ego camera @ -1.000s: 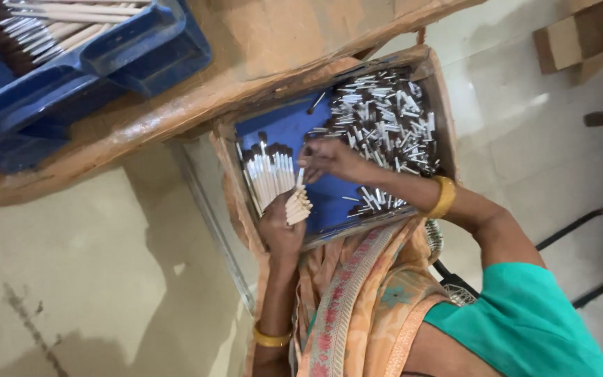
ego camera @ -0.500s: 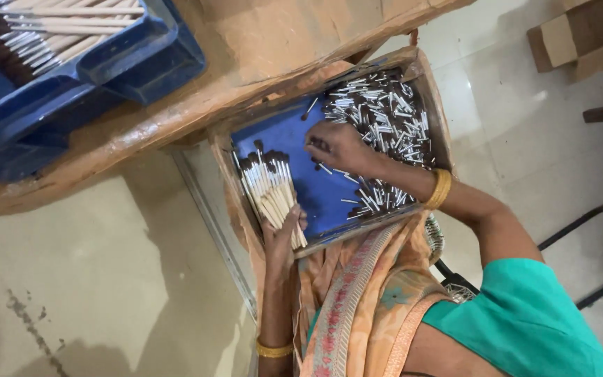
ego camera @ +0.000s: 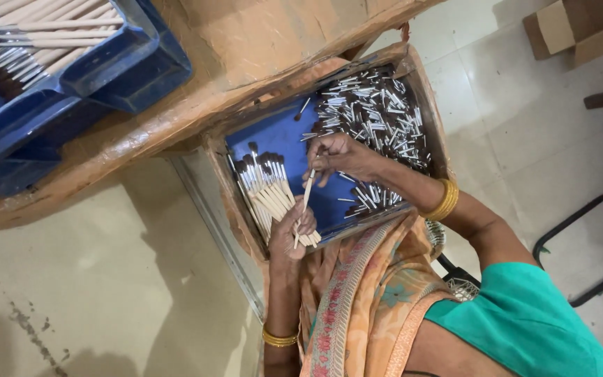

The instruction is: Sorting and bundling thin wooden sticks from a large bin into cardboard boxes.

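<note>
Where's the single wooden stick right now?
In the head view, the wooden stick is held between the left hand and right hand, above the blue tray, beside the brush bundle.

A deep blue lining is seen in the brown wooden tray (ego camera: pixel 423 91). Pale cream sticks (ego camera: pixel 268 199) with dark tips are laid beside silvery metal pieces (ego camera: pixel 375 115). Gold bangles (ego camera: pixel 444 201), a teal blouse (ego camera: pixel 525 321) and an orange floral-bordered drape (ego camera: pixel 357 293) are worn.

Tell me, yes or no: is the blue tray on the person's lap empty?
No: the blue tray holds a row of wooden sticks and a heap of small metal pieces.
</note>
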